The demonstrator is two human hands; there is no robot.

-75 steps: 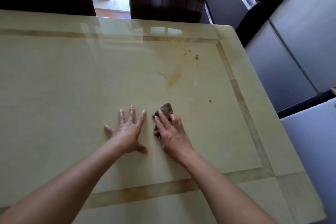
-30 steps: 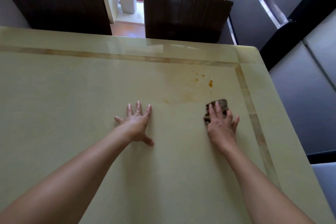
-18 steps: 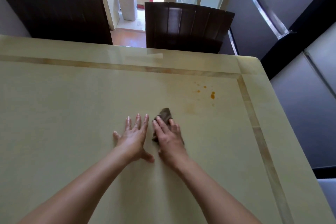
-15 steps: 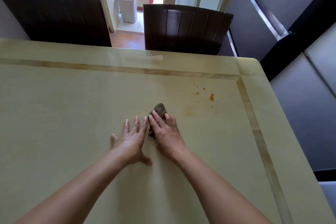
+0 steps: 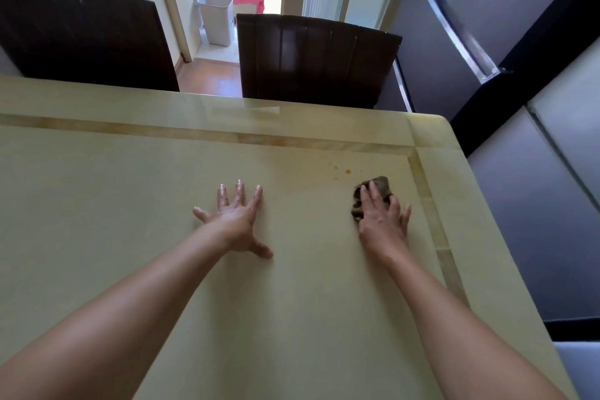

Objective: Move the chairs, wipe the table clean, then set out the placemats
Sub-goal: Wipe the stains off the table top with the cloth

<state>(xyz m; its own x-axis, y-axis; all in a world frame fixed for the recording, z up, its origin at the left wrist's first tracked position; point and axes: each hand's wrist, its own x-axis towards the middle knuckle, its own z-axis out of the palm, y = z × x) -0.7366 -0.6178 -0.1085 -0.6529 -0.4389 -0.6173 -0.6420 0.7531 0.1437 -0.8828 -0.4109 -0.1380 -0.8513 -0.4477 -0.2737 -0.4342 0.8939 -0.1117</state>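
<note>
The right hand [image 5: 383, 221] lies flat, straight fingers pressing a crumpled dark brown cloth [image 5: 383, 183] onto the glossy cream stone surface [image 5: 130, 221], gripping nothing; likely the palm's weight does the scrubbing. Small orange spots [image 5: 347, 171] sit just beyond its fingertips, to their left, unwiped. Well to its left, the left hand [image 5: 235, 221] is splayed flat and empty, apparently bracing the lean. A dark wooden chair [image 5: 318, 58] stands beyond both hands.

Glossy cream stone-look table [image 5: 97, 204], tan inlay band near the edges. Small orange spots [image 5: 348, 171] with a faint smear, right of centre. Just below them, a crumpled dark brown cloth [image 5: 378, 187] pressed under the right hand [image 5: 383, 224]. Left hand [image 5: 238, 221] lies flat at centre, fingers spread.
</note>
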